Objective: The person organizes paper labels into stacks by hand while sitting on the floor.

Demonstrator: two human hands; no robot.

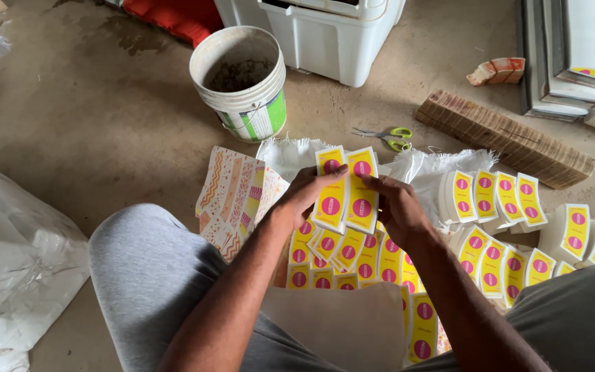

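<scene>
Yellow cards with pink dots sit mid-frame, gripped by left hand and right hand; more stacks at right, white bucket up top.

We see a white plastic bucket with green markings standing on the bare concrete floor. Green-handled scissors lie near a long brown cardboard stack. A white plastic crate stands behind the bucket, and crumpled clear plastic sheeting lies at left.
</scene>
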